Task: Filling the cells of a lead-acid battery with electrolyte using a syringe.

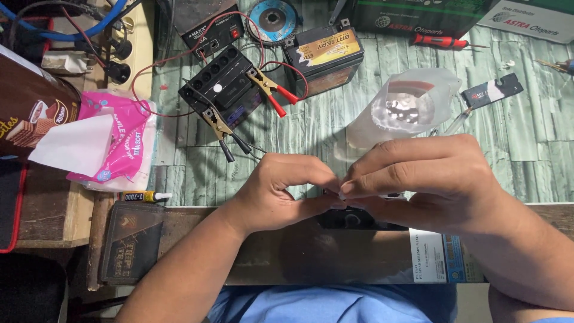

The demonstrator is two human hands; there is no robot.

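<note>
left hand [281,191] and right hand [418,179] pinch a small pale piece [342,194] over a black part [353,218] | battery [224,87] already clamped | fitting seems unfinished

Both bare forearms come up from the lower edge of the view and angle inward, so the hands meet just above the near edge of the desk [251,263]. The left hand [281,191] lies palm inward, wrist bent slightly, its fingers curled and its thumb and forefinger brought together at the tips, pointing right. The right hand [418,179] is seen from the back, knuckles up, fingers bent and bunched, its fingertips [350,188] pressed toward those of the left hand. The two sets of fingertips touch or nearly touch, pinched close around something small and pale that is mostly hidden. The right wrist sits nearer the desk edge than the left.
</note>
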